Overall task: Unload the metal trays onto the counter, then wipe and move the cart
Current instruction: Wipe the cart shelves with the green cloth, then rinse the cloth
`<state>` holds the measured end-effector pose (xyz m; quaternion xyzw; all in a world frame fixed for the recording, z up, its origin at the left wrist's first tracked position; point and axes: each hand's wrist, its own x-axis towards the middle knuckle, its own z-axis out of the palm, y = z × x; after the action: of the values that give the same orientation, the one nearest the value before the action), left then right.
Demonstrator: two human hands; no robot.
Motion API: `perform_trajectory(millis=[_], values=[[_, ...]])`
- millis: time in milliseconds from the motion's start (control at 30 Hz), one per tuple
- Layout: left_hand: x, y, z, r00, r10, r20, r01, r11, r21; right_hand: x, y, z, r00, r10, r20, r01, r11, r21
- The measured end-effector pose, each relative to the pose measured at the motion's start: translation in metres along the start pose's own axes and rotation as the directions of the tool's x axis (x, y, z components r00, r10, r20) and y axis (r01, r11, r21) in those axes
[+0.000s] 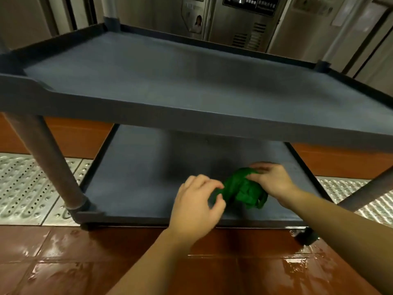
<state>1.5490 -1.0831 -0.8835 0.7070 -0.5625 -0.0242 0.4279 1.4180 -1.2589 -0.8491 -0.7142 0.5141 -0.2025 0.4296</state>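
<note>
A grey-blue plastic cart (191,116) fills the view, with an upper shelf and a lower shelf (138,177); no metal trays lie on either one. A crumpled green cloth (242,190) lies on the lower shelf near its front edge. My left hand (197,207) pinches the cloth's left end with curled fingers. My right hand (272,182) grips the cloth's upper right part. Both forearms reach in from below the upper shelf's front rim.
The cart's round leg (49,160) stands at the left and a black caster (306,236) at the front right. Wet red floor tiles (85,262) lie in front. Perforated metal drain grates (27,188) run under the cart. Steel cabinets (240,24) stand behind.
</note>
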Motion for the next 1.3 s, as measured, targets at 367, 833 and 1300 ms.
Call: perform_trajectory(millis=[367, 833, 1300], values=[[-0.044, -0.081, -0.027, 0.843, -0.491, 0.221, 0.4, 0.846, 0.353, 0.001, 0.057, 0.099, 0.972, 0.034, 0.233, 0.127, 0.758, -0.64], [-0.07, -0.112, -0.048, 0.727, -0.628, 0.276, 0.475, 0.751, 0.458, -0.006, 0.023, 0.199, 0.984, -0.144, 0.104, 0.178, 0.813, -0.554], [-0.065, -0.104, -0.03, 0.71, -0.641, 0.29, 0.443, 0.728, 0.523, -0.013, -0.007, 0.24, 0.771, -0.295, 0.565, 0.636, 0.405, -0.657]])
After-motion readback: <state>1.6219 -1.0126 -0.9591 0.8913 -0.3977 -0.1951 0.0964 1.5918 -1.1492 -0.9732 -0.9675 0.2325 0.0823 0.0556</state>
